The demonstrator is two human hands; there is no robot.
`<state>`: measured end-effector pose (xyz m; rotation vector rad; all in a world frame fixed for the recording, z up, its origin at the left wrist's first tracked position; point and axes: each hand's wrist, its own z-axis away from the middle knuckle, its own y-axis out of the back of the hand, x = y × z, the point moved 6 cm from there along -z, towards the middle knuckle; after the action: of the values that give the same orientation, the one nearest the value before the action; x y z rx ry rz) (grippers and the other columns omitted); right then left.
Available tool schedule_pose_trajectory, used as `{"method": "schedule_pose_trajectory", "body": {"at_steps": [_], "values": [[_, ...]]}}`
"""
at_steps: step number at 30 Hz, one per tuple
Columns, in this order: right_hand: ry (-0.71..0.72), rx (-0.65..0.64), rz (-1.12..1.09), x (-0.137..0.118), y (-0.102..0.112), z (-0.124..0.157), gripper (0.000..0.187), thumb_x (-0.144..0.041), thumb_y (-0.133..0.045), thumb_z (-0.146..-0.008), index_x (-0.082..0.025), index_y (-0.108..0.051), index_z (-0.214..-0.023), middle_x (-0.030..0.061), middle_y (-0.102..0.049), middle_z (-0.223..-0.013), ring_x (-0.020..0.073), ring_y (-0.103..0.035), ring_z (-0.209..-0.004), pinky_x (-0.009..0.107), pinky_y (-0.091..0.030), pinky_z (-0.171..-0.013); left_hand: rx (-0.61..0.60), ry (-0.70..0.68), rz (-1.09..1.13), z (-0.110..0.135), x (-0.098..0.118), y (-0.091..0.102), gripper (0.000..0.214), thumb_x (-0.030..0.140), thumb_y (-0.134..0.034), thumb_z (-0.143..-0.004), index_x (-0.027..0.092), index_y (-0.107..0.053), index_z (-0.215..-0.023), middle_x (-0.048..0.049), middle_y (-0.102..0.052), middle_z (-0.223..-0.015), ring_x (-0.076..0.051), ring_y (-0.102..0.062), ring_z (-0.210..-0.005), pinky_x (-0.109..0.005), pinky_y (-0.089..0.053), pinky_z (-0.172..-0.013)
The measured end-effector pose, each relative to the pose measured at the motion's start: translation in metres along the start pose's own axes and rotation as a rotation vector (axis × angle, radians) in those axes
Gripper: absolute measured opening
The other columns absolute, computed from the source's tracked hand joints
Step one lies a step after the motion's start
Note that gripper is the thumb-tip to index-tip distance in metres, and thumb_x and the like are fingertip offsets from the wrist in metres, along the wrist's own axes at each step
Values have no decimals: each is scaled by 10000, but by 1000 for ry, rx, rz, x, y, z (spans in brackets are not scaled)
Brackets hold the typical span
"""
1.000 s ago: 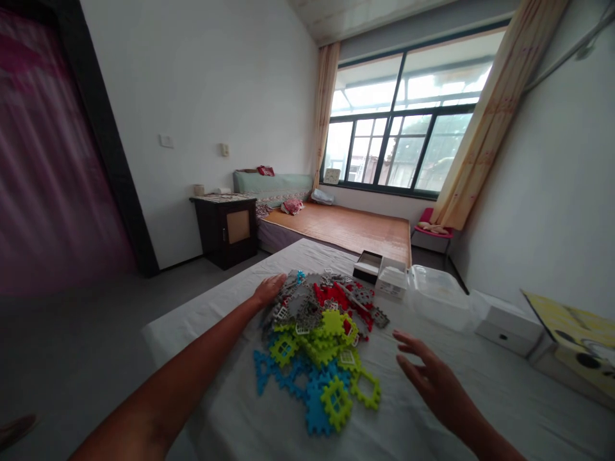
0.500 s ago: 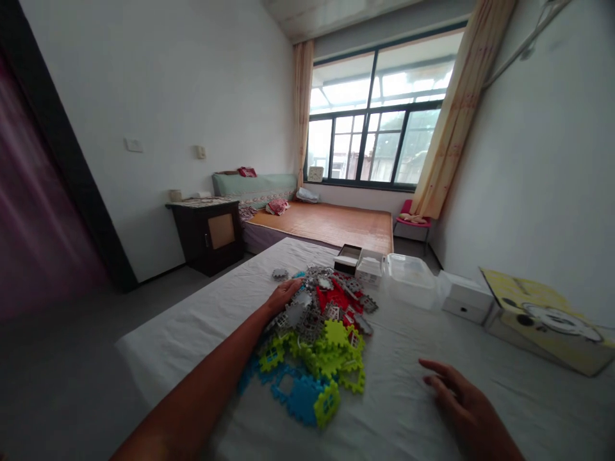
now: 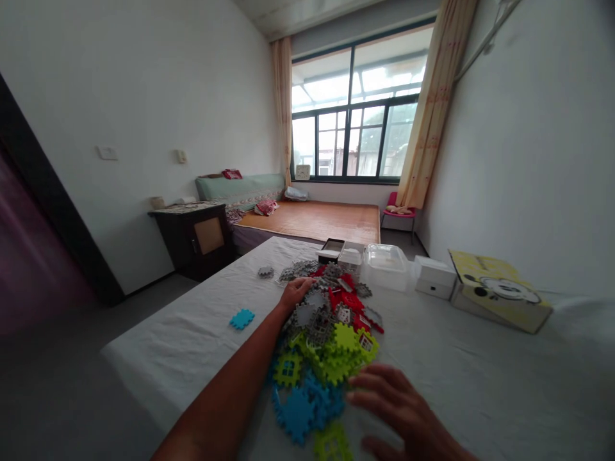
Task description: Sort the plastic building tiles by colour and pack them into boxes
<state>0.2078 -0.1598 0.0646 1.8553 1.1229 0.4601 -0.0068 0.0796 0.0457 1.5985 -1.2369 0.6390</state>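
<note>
A heap of toothed plastic building tiles lies on the white-clothed table, sorted roughly by colour. My left hand (image 3: pixel 296 293) rests on the far left side of the heap, fingers over the grey tiles (image 3: pixel 319 323); I see no tile gripped in it. Red tiles (image 3: pixel 353 301) are right of these. My right hand (image 3: pixel 391 403) hovers at the near right with fingers spread, beside the lime-green tiles (image 3: pixel 343 358) and blue tiles (image 3: pixel 298 413). A single green window tile (image 3: pixel 332 443) sits closest to me. Left of my forearm lies one blue tile (image 3: pixel 241 319).
Behind the heap stand a black open box (image 3: pixel 331 248), a clear plastic tub (image 3: pixel 384 266), a white box (image 3: pixel 435 276) and a yellow cartoon box (image 3: pixel 500 294). A lone grey tile (image 3: pixel 266 273) is at the far left. Beyond the table are a bed (image 3: pixel 312 218) and a dark cabinet (image 3: pixel 192 237).
My right hand has come left to the heap's near side, its fingers spreading. The view has swung right. A blue tile now shows alone left of my forearm; the green window tile sits nearer me.
</note>
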Motion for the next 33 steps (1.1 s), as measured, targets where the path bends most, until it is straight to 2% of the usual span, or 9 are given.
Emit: {"method": "schedule_pose_trajectory", "body": {"at_steps": [3,7,11,17,20,24,28,30,33], "values": [[288,-42,141,-40,-20,-13,352,-353,-523,-886,-389,-482,-1234,-84,-585,-1265,154,-521,-1138,280,-407,-948,13,-18,-4,0,6,-14,463,515,-476,-795,142,-728,-905,-71,-722,-960,-238,-620,-971,-342,-450,-904],[280,24,166,-41,-35,-12,148,-418,-522,-879,-329,-589,-977,-90,-647,-1147,139,-529,-1096,270,-371,-928,24,-45,-27,4,18,-34,440,498,-476,-802,152,-730,-898,-74,-717,-958,-224,-614,-978,-335,-443,-919],[65,132,152,-10,-12,1,67,-226,-522,-872,-234,-571,-827,-34,-682,-826,138,-593,-907,302,-371,-896,37,-52,-75,12,34,-52,413,474,-446,-833,182,-737,-865,-54,-714,-950,-211,-603,-1002,-332,-422,-947],[-399,265,267,69,31,34,167,-243,-433,-900,-219,-596,-875,38,-668,-855,175,-609,-890,301,-455,-767,38,-17,-186,27,69,-81,341,462,-456,-853,277,-742,-867,-4,-676,-1091,-216,-551,-1107,-373,-352,-1018],[-613,300,224,104,30,55,233,-343,-413,-903,-231,-617,-882,41,-666,-872,182,-617,-853,311,-492,-753,-109,-78,-275,38,95,-106,344,462,-436,-869,299,-731,-939,-3,-653,-1152,-214,-515,-1157,-386,-322,-1047],[-767,346,149,127,22,74,333,-453,-423,-870,-234,-607,-1040,70,-647,-1000,214,-610,-936,359,-507,-808,-404,-309,-334,47,121,-128,348,513,-448,-865,336,-694,-1036,-5,-533,-1329,-244,-418,-1258,-441,-261,-1078],[-937,409,116,140,21,91,407,-507,-407,-842,-259,-587,-1109,82,-626,-1091,219,-642,-908,324,-539,-702,-400,-402,-398,12,100,-92,362,486,-412,-895,311,-684,-1057,3,-510,-1353,-205,-430,-1253,-358,-278,-1078],[-982,429,94,148,22,99,418,-520,-408,-828,-268,-588,-1110,81,-622,-1131,223,-653,-914,305,-547,-669,-283,-211,-509,-26,62,-51,395,446,-362,-915,268,-704,-1001,0,-582,-1267,-161,-502,-1178,-259,-347,-1023],[-1007,445,74,166,22,116,430,-521,-416,-814,-268,-592,-1114,81,-629,-1152,240,-651,-960,314,-556,-708,-187,-74,-584,-78,7,7,474,418,-283,-932,177,-679,-1035,-75,-622,-1198,-191,-513,-1168,-297,-342,-1030]]}}
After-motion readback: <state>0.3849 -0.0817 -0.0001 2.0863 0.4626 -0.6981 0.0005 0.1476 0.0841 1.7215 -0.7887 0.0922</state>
